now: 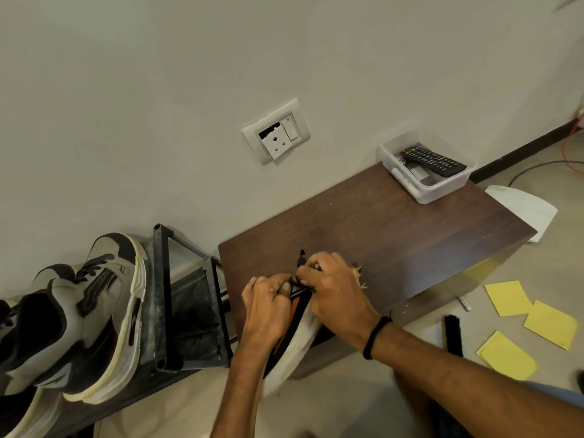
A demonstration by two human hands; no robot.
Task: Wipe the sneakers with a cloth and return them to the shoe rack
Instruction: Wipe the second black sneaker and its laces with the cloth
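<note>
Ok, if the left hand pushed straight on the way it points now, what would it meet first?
Most likely the right hand: the left hand points up-right, and both pinch the black lace of the black-and-orange white-soled sneaker, fingers almost touching. Beyond lies dark brown wooden table; depth is unclear.

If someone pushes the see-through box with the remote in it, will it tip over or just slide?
Probably it slides: the box is low and wide on the smooth table. It looks like thin plastic, so likely light. The remote lies slanted inside and might shift.
</note>
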